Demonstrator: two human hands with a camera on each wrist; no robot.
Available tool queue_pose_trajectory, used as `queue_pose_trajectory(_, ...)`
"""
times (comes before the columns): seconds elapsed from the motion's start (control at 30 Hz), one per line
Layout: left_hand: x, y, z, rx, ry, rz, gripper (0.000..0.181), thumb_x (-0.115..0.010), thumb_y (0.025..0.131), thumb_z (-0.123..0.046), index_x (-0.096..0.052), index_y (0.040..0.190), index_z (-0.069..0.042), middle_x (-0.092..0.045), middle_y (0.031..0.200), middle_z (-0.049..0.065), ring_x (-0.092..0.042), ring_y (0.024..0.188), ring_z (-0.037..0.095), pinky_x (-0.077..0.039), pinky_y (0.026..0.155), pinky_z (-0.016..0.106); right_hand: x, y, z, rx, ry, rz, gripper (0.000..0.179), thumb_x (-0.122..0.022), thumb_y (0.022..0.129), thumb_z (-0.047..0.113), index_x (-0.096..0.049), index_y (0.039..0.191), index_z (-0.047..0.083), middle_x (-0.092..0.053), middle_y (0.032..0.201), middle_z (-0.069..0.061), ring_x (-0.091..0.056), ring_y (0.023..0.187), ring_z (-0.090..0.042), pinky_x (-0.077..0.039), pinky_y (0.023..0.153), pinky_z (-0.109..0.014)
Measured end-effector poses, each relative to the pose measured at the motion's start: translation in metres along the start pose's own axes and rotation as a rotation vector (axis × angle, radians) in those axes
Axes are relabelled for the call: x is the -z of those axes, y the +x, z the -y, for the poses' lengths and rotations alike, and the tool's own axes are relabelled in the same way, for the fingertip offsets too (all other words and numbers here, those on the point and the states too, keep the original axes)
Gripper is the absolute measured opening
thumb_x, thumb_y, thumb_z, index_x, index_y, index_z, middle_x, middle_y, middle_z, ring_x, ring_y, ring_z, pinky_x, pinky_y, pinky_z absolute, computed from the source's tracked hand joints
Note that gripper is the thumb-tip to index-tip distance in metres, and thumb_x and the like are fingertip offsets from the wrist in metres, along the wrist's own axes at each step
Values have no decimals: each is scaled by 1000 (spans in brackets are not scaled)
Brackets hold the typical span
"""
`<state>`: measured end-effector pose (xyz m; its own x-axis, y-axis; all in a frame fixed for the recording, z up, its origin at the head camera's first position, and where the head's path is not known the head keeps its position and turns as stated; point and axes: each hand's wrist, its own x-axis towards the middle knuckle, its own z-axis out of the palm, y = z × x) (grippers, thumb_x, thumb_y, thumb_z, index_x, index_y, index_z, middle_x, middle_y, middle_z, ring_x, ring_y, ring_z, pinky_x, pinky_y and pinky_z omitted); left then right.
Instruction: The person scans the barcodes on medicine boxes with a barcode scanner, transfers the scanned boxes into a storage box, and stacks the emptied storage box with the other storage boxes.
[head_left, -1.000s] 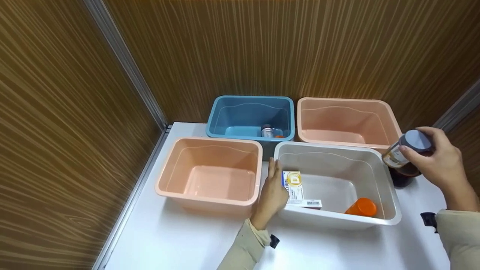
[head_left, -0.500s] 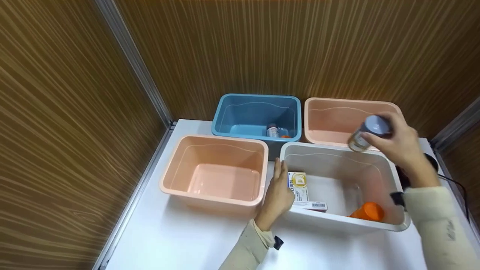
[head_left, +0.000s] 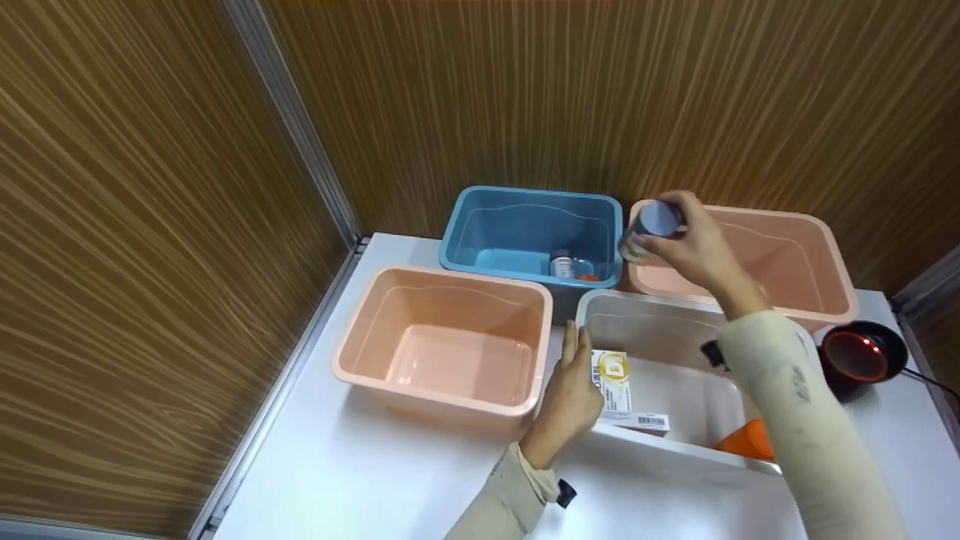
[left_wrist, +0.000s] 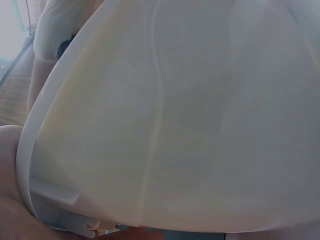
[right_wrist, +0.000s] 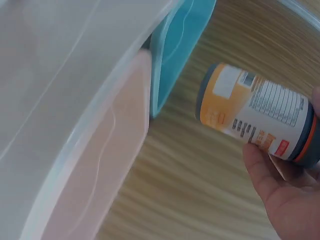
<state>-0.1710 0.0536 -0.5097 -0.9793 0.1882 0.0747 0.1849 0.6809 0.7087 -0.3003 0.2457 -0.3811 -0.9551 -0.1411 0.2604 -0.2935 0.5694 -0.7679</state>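
My right hand [head_left: 697, 251] holds a supplement bottle [head_left: 656, 221] with a grey cap, tilted above the gap between the blue bin [head_left: 529, 193] and the far pink bin [head_left: 817, 262]. Its orange and white label faces the right wrist view, where fingertips and thumb grip the bottle [right_wrist: 260, 112] near its capped end. With fingers straight, my left hand [head_left: 570, 401] rests along the left side of the white bin [head_left: 694, 300]. Inside that bin lie a white and yellow medicine box [head_left: 611, 382], a smaller flat box [head_left: 637, 421] and an orange bottle [head_left: 750, 441], partly behind my right sleeve.
A near pink bin [head_left: 442, 405] stands left of my left hand. In the blue bin are a small white-labelled bottle [head_left: 561, 264] and something orange. A black round device [head_left: 859, 356] with red lights and a cable sits at right. Wood-grain walls enclose the table.
My right hand has carried the bottle leftward and away from me, from above the black device to beside the blue bin. My left hand has stayed at the white bin.
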Motion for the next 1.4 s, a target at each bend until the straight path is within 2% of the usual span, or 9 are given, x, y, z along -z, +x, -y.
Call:
queue_pose_trajectory(0.1,0,-2,-1,-11,0,-9,84,-55,77,12,-21,151,-8,0,158,1,-47,120,22,-44,68,18,-17,15,-1,7,30,4,63,-75,81,18,-39,131,4,-47,122,-17,-49,110,-33,-42,92,-51)
queue_pose_trajectory(0.23,2,-5,-3,-8,3,-11,84,-55,77,11,-20,151,-9,1,158,0,-47,121,23,-44,67,18,-39,30,-7,-13,41,41,62,-73,82,12,-37,132,5,-46,123,-19,-50,109,-34,-43,91,-50)
queue_pose_trajectory(0.5,4,-9,-7,3,17,5,83,-55,78,9,-21,151,-10,-1,158,0,-47,121,22,-44,68,20,-70,45,-26,-52,-5,125,64,-72,80,1,-36,132,5,-47,126,-21,-49,107,-36,-41,93,-52)
queue_pose_trajectory(0.63,3,-11,-8,-3,18,6,83,-55,78,10,-21,151,-9,-1,158,0,-46,122,22,-44,73,20,-73,46,-38,-104,-43,162,62,-72,79,1,-37,130,4,-49,124,-21,-49,108,-36,-40,94,-53)
queue_pose_trajectory(0.77,1,-12,-9,1,18,16,84,-56,78,9,-21,151,-11,1,158,-2,-44,124,22,-45,75,20,-71,44,-45,-148,-147,216,65,-75,78,6,-40,132,1,-51,123,-24,-51,109,-39,-40,93,-55)
queue_pose_trajectory(0.87,0,-14,-10,8,22,20,84,-55,78,9,-20,152,-11,3,158,-3,-43,125,21,-44,74,20,-69,42,-46,-156,-193,247,68,-76,78,10,-40,135,1,-51,124,-25,-51,110,-40,-40,92,-55)
queue_pose_trajectory(1.0,0,-16,-10,7,24,15,84,-55,78,9,-21,151,-11,3,158,-3,-43,125,22,-44,68,18,-69,41,-46,-156,-198,253,70,-76,79,12,-40,138,2,-51,126,-25,-51,111,-40,-40,92,-55)
queue_pose_trajectory(1.23,0,-17,-9,-3,30,16,83,-55,79,9,-20,151,-11,3,158,-2,-41,127,22,-45,76,20,-72,39,-46,-153,-219,270,72,-72,83,11,-36,144,4,-45,135,-24,-48,117,-42,-40,92,-56)
queue_pose_trajectory(1.4,0,-18,-8,7,17,26,82,-54,80,8,-20,152,-12,4,158,-4,-42,126,22,-43,65,18,-74,38,-46,-132,-273,267,72,-69,85,11,-34,147,9,-46,134,-23,-46,118,-42,-37,95,-56)
